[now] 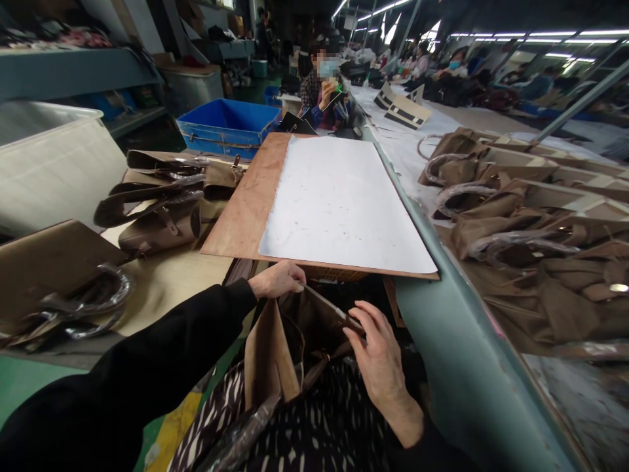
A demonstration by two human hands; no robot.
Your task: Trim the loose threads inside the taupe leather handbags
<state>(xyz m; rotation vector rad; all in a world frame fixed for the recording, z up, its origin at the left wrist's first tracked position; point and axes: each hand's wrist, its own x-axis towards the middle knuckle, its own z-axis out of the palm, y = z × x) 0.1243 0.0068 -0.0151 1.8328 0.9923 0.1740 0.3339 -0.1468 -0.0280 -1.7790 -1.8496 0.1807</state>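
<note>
A brown leather handbag (295, 341) rests on my lap, its mouth open toward me. My left hand (276, 280) is closed on the far rim of the bag. My right hand (376, 354) grips the near right edge of the opening, fingers curled over it. Just beyond the bag lies a wooden board (246, 210) with a white sheet (339, 203) on top.
Several finished brown bags are piled at left (162, 203) and on the conveyor at right (535, 229). A blue crate (228, 124) and a white bin (54, 164) stand at left. A masked person (324, 85) sits farther along the line. The green belt edge (442, 328) runs beside me.
</note>
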